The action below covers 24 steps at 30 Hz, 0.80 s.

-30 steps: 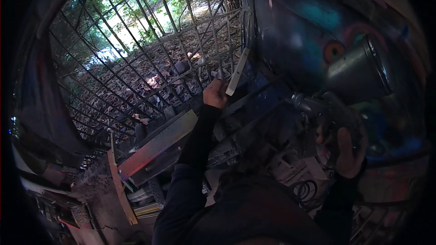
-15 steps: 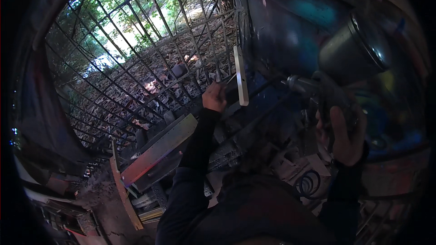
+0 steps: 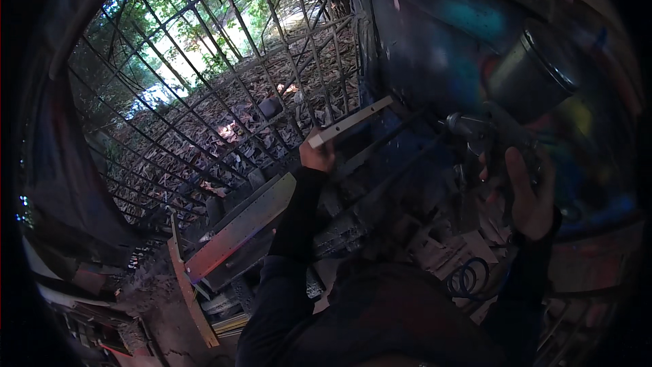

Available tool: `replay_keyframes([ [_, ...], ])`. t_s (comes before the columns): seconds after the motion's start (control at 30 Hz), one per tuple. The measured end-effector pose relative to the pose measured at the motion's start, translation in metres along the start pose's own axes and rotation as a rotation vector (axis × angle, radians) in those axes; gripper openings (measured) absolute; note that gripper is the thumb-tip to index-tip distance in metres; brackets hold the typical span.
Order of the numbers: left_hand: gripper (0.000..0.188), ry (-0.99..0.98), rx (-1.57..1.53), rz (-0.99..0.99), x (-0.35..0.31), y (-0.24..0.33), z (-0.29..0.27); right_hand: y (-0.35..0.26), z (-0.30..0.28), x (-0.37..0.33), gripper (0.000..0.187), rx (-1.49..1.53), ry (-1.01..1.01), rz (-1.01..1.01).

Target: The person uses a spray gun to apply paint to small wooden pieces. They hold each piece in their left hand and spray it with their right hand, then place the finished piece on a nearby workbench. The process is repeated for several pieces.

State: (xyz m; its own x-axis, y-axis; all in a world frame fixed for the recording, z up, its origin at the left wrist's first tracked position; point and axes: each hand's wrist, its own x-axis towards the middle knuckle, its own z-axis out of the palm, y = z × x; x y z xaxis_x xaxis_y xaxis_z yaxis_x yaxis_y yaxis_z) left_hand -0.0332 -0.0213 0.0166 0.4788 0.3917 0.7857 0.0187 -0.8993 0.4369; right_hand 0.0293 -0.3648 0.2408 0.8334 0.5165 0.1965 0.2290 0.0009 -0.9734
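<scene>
In my right hand (image 3: 532,197) is a spray gun (image 3: 470,124), its nozzle pointing left toward a pale strip. A large metal cup (image 3: 531,78) sits on top of the gun. My left hand (image 3: 316,157) is closed at the left end of that pale strip (image 3: 353,121), which is narrow, straight and has a few small dark holes. It slants up to the right, away from my fingers. The strip's end covers part of the fingers, so their exact hold is hidden. A gap separates the nozzle from the strip.
Metal bars (image 3: 193,71) stand ahead, with leaf-strewn ground behind them. A paint-stained dark panel (image 3: 421,34) rises at the right. Below my left forearm lies a long board (image 3: 238,228) with reddish colouring at one end. A coiled dark hose (image 3: 467,278) hangs near my right forearm.
The pale strip has turned from nearly upright to slanting up to the right, its near end now against my left hand. My right hand and the spray gun have shifted slightly right.
</scene>
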Motion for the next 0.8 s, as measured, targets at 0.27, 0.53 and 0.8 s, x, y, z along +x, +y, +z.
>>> replay_keyframes([
  [0.27,0.013,-0.058,-0.128,0.024,0.003,0.003,-0.009,0.006,0.004,0.008,0.032,-0.033,0.065,-0.007],
  [0.53,0.02,-0.08,-0.135,-0.062,0.001,-0.003,-0.007,0.0,0.014,-0.001,0.032,-0.015,-0.006,0.044],
  [0.8,0.013,-0.048,-0.04,-0.075,-0.001,-0.007,-0.002,-0.013,0.015,-0.023,0.036,0.064,-0.124,0.026],
])
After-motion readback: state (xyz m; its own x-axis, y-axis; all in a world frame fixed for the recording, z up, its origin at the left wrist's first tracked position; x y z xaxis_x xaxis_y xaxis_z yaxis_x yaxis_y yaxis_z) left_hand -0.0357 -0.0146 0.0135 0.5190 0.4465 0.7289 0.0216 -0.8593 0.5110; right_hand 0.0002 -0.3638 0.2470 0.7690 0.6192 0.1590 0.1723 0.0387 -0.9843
